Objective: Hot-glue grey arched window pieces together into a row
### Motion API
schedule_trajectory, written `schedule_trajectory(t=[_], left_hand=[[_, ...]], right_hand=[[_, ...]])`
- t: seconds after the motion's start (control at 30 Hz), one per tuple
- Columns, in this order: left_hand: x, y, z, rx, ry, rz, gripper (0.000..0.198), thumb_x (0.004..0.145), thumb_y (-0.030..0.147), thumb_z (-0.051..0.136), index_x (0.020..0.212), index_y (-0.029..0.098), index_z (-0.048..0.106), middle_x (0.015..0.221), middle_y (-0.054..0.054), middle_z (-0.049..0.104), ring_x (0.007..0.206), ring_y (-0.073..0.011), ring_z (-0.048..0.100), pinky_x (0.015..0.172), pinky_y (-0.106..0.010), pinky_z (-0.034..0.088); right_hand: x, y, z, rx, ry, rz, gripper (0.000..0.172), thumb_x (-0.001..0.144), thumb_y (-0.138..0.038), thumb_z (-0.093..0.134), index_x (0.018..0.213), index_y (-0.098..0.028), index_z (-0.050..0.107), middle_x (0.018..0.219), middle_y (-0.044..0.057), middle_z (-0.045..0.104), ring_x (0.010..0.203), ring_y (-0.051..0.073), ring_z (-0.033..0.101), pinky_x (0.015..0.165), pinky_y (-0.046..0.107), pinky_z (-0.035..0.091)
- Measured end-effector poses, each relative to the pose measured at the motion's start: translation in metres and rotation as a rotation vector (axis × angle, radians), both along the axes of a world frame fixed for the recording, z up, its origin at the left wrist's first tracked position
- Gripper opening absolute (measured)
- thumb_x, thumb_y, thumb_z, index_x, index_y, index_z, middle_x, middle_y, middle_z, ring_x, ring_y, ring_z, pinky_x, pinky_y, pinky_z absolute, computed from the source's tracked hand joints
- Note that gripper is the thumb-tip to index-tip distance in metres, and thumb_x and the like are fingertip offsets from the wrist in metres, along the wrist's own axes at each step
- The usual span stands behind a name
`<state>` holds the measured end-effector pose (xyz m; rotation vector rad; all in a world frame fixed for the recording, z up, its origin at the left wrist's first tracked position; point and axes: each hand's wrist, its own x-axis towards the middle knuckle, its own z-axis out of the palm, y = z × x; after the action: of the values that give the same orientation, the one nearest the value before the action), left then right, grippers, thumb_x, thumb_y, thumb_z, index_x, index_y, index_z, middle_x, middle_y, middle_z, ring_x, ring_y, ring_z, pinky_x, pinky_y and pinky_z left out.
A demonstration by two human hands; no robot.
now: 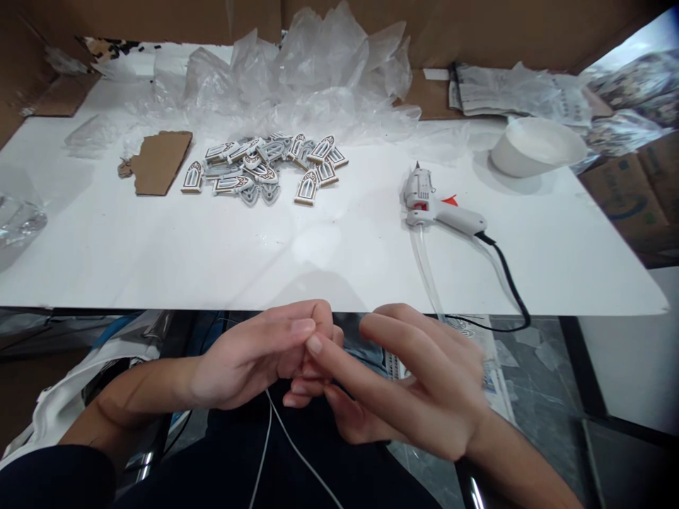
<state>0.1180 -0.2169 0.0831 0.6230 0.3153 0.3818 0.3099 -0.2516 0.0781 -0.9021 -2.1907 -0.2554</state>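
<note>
Where a thin pale cord (270,404) hangs in two strands below the left hand (265,350), over dark clothing, that hand's fingers are curled and the tip of its thumb meets the right hand (419,382), whose other fingers are loosely spread; whether anything is pinched between them, I cannot tell. Just past them runs the edge of a smooth white surface (212,261), with grey floor (546,389) below right and brown cardboard walls (477,32) behind. On it lie heaped white arch-shaped pieces (308,188) with brown scrollwork, left of a pale glue gun (421,187) trailing a black cable (512,279). A torn cardboard scrap (162,164), a round white bowl (535,152) and crumpled clear plastic bags (329,56) sit around, the bags crowding the back.
</note>
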Motion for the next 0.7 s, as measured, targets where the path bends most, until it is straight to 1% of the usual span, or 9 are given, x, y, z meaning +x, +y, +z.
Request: schedule_trajectory(t=[0.1, 0.23, 0.3, 0.4, 0.47, 0.53, 0.63, 0.7], left_hand=[[0.002, 0.003, -0.008, 0.008, -0.043, -0.07, 0.035, 0.091, 0.051, 0.048, 0.079, 0.019, 0.044, 0.072, 0.002, 0.037, 0.06, -0.0116, 0.034, 0.051, -0.023, 0.026], [0.004, 0.007, -0.021, -0.055, -0.122, -0.192, 0.047, 0.083, 0.065, 0.043, 0.078, 0.019, 0.046, 0.072, -0.001, 0.04, 0.059, -0.0133, 0.036, 0.046, -0.024, 0.024], [0.004, 0.008, -0.024, -0.104, -0.141, -0.214, 0.053, 0.081, 0.071, 0.039, 0.078, 0.019, 0.047, 0.072, -0.001, 0.04, 0.06, -0.014, 0.037, 0.046, -0.025, 0.022], [0.003, 0.009, -0.025, -0.146, -0.146, -0.211, 0.06, 0.079, 0.077, 0.034, 0.078, 0.019, 0.049, 0.071, -0.001, 0.039, 0.06, -0.0146, 0.036, 0.047, -0.026, 0.021], [0.002, 0.008, -0.026, -0.153, -0.145, -0.212, 0.062, 0.078, 0.078, 0.031, 0.078, 0.019, 0.05, 0.071, -0.001, 0.039, 0.06, -0.0146, 0.035, 0.048, -0.027, 0.019], [0.002, 0.008, -0.026, -0.147, -0.151, -0.214, 0.061, 0.079, 0.076, 0.031, 0.079, 0.019, 0.051, 0.071, -0.001, 0.039, 0.059, -0.0145, 0.034, 0.048, -0.027, 0.019], [0.002, 0.007, -0.027, -0.104, -0.147, -0.21, 0.055, 0.081, 0.07, 0.032, 0.078, 0.019, 0.05, 0.071, -0.001, 0.039, 0.06, -0.0148, 0.034, 0.048, -0.027, 0.02], [0.003, 0.007, -0.026, -0.044, -0.114, -0.19, 0.048, 0.083, 0.064, 0.035, 0.077, 0.019, 0.05, 0.071, -0.002, 0.039, 0.061, -0.0149, 0.034, 0.048, -0.027, 0.022]], right_hand=[[0.0, 0.0, -0.002, -0.001, 0.042, -0.004, 0.038, 0.084, -0.039, 0.066, 0.12, -0.027, 0.068, 0.074, 0.0, 0.052, 0.062, 0.011, 0.047, 0.049, 0.024, 0.036], [-0.001, 0.0, 0.001, 0.01, 0.084, 0.022, 0.031, 0.083, -0.039, 0.068, 0.108, -0.022, 0.072, 0.072, 0.001, 0.049, 0.058, 0.012, 0.044, 0.046, 0.026, 0.036], [0.0, 0.001, 0.004, 0.012, 0.083, 0.023, 0.027, 0.082, -0.037, 0.067, 0.102, -0.019, 0.073, 0.072, 0.002, 0.049, 0.057, 0.012, 0.045, 0.046, 0.026, 0.037], [0.0, 0.002, 0.005, 0.048, 0.091, -0.007, 0.028, 0.083, -0.039, 0.066, 0.102, -0.02, 0.073, 0.072, 0.003, 0.051, 0.057, 0.012, 0.046, 0.044, 0.025, 0.036], [0.0, 0.003, 0.004, 0.068, 0.093, -0.022, 0.029, 0.083, -0.04, 0.064, 0.103, -0.021, 0.073, 0.072, 0.003, 0.051, 0.056, 0.012, 0.046, 0.043, 0.025, 0.034], [0.0, 0.003, 0.003, 0.079, 0.104, -0.019, 0.029, 0.083, -0.038, 0.063, 0.102, -0.019, 0.073, 0.072, 0.004, 0.051, 0.056, 0.012, 0.045, 0.043, 0.025, 0.033], [0.0, 0.003, 0.001, 0.063, 0.109, -0.001, 0.026, 0.081, -0.03, 0.064, 0.1, -0.015, 0.072, 0.074, 0.005, 0.052, 0.058, 0.013, 0.046, 0.044, 0.027, 0.033], [0.001, 0.002, 0.001, 0.051, 0.111, -0.001, 0.027, 0.079, -0.025, 0.063, 0.101, -0.014, 0.072, 0.075, 0.005, 0.052, 0.059, 0.014, 0.046, 0.045, 0.027, 0.034]])
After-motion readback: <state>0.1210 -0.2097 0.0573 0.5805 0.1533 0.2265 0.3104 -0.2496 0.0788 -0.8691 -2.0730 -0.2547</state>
